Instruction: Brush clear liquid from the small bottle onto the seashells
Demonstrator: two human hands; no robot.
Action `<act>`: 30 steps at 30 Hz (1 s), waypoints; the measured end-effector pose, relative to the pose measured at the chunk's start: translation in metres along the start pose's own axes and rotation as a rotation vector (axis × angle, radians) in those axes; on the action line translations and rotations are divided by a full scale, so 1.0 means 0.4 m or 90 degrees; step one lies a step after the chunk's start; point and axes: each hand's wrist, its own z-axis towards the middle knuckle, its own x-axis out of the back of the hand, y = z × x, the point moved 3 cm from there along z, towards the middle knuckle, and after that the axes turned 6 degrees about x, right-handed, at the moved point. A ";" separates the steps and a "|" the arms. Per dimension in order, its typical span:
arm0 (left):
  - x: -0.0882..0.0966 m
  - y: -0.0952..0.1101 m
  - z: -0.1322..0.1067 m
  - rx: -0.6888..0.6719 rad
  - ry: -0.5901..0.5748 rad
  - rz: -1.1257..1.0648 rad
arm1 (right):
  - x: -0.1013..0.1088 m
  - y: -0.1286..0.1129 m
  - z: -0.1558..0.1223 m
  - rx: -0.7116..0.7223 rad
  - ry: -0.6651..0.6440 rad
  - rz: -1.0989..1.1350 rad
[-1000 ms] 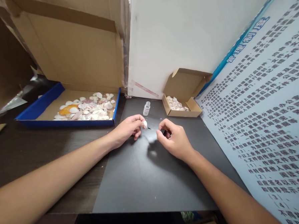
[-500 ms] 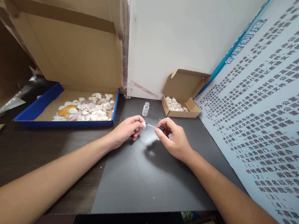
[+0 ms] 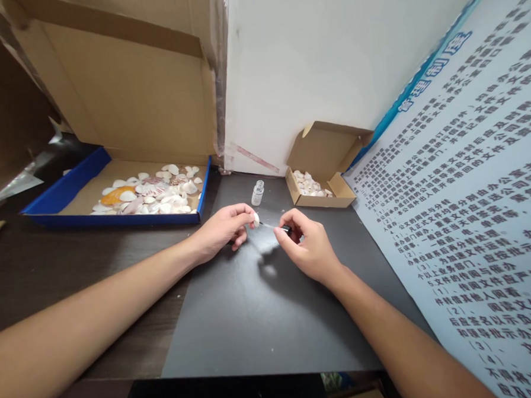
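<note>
Between thumb and forefinger, my left hand (image 3: pixel 232 227) pinches a small white seashell (image 3: pixel 256 220). My right hand (image 3: pixel 304 244) grips the black cap of a thin brush applicator (image 3: pixel 268 225), whose clear stem points left. The dark brush tip is at the shell's right side and seems to touch it. Just behind my hands stands a small clear glass bottle (image 3: pixel 257 193) with no cap on it and a label on its front.
At the left, a blue-sided cardboard box (image 3: pixel 115 219) with its lid raised holds many shells (image 3: pixel 158 193). A smaller open cardboard box (image 3: pixel 343 195) with white shells (image 3: pixel 309 185) sits behind my right hand. A printed poster (image 3: pixel 462 212) rises along the right side.
The shell is turned so more of its white face shows, and the brush has shifted slightly against it. Both hands keep nearly the same place.
</note>
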 end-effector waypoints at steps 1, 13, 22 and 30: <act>0.000 0.000 0.000 0.001 -0.001 0.001 | 0.001 0.000 0.000 0.002 0.008 0.011; 0.001 0.004 -0.005 0.001 0.003 -0.014 | 0.005 -0.007 0.000 0.023 0.011 0.035; 0.002 0.001 -0.004 -0.001 -0.002 -0.019 | 0.000 -0.002 -0.001 0.026 -0.017 0.005; 0.002 0.002 -0.004 0.001 0.004 -0.026 | 0.002 -0.003 0.000 0.056 0.005 0.064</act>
